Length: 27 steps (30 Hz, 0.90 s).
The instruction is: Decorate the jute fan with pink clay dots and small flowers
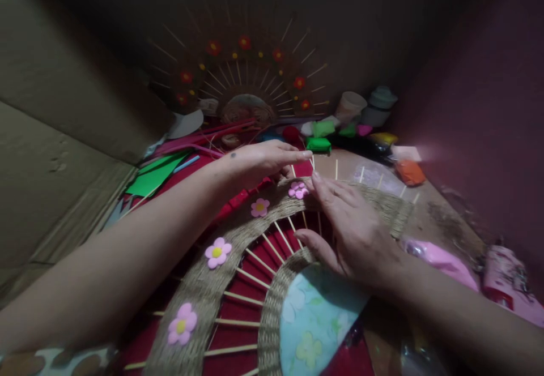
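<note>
Lying under right hand (357,226): woven fan (239,230) | just beside: farthest pink flower (298,189)

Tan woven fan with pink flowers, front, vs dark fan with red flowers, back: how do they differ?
Decoration: the tan woven fan carries pink flowers; the dark half-round fan carries red flowers.
Pose: the tan woven fan sits beneath the right hand; the dark half-round fan looks upright, untouched.
Middle: the tan woven fan has a pale-blue floral panel; the dark half-round fan's is dim, brownish.
Shared: thin pale sticks spreading outward.
</note>
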Tool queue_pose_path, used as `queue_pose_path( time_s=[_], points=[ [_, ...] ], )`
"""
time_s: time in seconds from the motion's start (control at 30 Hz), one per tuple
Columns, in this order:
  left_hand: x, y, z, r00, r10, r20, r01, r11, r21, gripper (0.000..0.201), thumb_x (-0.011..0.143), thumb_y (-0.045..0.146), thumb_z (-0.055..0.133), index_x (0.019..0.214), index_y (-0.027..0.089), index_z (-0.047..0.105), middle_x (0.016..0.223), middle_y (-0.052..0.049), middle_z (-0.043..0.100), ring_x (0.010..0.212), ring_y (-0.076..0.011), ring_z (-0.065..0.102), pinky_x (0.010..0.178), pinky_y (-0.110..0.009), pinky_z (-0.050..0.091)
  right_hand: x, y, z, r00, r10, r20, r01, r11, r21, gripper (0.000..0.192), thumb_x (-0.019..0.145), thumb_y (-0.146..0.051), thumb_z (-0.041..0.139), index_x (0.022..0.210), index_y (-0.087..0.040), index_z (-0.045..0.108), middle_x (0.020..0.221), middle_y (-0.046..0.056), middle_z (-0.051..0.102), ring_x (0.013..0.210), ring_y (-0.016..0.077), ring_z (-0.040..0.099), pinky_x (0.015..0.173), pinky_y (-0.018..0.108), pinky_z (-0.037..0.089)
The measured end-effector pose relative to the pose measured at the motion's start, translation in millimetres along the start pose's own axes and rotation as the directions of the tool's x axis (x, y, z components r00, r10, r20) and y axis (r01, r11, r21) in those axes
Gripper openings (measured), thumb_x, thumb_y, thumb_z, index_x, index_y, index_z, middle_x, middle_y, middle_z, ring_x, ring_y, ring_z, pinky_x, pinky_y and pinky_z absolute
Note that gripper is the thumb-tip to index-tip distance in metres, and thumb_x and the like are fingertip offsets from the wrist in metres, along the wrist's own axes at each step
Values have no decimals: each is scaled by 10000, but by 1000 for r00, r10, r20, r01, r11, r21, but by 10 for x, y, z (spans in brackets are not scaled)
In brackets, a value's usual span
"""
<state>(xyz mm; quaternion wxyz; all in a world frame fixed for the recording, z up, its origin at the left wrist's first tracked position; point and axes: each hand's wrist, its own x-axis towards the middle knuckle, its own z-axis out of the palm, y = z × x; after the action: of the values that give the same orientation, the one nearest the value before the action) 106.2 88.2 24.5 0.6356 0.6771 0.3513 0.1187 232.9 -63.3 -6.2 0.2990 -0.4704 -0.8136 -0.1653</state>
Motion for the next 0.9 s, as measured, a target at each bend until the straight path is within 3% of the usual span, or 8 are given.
queue_pose_path(
  time_s=[0.1, 0.2, 0.33, 0.5, 0.63, 0.73, 0.8, 0.9],
  points=[
    [-16, -1, 8, 1000, 27, 5, -28, 998, 57, 319, 744, 434, 668, 896, 157, 625, 657, -10, 593, 578, -116, 523, 539, -238, 351, -12, -15, 29, 999, -17, 43, 17, 1000, -2, 651, 878, -382, 510, 1252, 144, 425, 1231, 326, 539, 1225, 363, 473, 996, 514, 433],
    [-28, 0, 5, 998, 56, -2, -55, 994, 91, 374, 725, 464, 674, 936, 158, 631, 720, -8, 613, 632, -115, 531, 577, -237, 365, -31, -31, 68, 988, -14, 156, 15, 1000, -2, 727, 879, -452, 486, 1288, 141, 392, 1315, 328, 462, 1300, 373, 379, 1055, 527, 363],
    [-5, -21, -20, 997, 65, 43, -68, 995, 79, 323, 716, 462, 678, 838, 167, 626, 653, 2, 598, 593, -111, 513, 566, -239, 361, -40, -42, 83, 950, -9, 313, 3, 1000, 20, 844, 863, -557, 453, 1359, 112, 309, 1410, 310, 344, 1367, 352, 251, 1111, 513, 275],
    [22, -40, -31, 997, -18, 71, 20, 999, -33, 306, 727, 446, 678, 645, 167, 581, 559, -23, 568, 503, -118, 498, 496, -249, 349, -48, -35, 71, 911, -20, 411, -3, 998, 56, 968, 823, -664, 410, 1395, 97, 236, 1463, 301, 223, 1400, 325, 127, 1140, 493, 203],
    [12, -18, -2, 995, -95, 36, 98, 989, -108, 341, 777, 432, 635, 583, 165, 549, 511, -29, 556, 451, -111, 487, 472, -245, 348, -62, -29, 76, 900, -30, 434, -4, 997, 76, 977, 828, -670, 382, 1406, 95, 199, 1480, 293, 168, 1407, 307, 56, 1146, 487, 180],
    [13, -15, 11, 992, -120, 29, 122, 986, -114, 326, 801, 398, 620, 587, 165, 544, 498, -26, 553, 438, -108, 485, 461, -237, 350, -44, -25, 61, 894, -18, 447, -35, 993, 111, 994, 820, -690, 363, 1403, 99, 206, 1475, 298, 173, 1404, 314, 77, 1139, 499, 192],
    [20, -25, 3, 995, -94, 22, 96, 990, -107, 305, 800, 367, 630, 589, 162, 550, 502, -20, 553, 448, -101, 489, 466, -226, 359, -13, -11, 29, 905, -15, 425, -51, 988, 143, 990, 823, -695, 342, 1395, 104, 225, 1466, 301, 203, 1400, 318, 118, 1131, 505, 211],
    [35, -53, -28, 999, -9, 36, 12, 996, -85, 254, 785, 353, 648, 634, 157, 594, 530, -6, 556, 465, -87, 487, 464, -205, 351, 36, 40, -41, 955, 4, 298, -62, 981, 185, 924, 850, -661, 341, 1398, 78, 250, 1453, 276, 283, 1396, 301, 169, 1123, 502, 239]
  ],
)
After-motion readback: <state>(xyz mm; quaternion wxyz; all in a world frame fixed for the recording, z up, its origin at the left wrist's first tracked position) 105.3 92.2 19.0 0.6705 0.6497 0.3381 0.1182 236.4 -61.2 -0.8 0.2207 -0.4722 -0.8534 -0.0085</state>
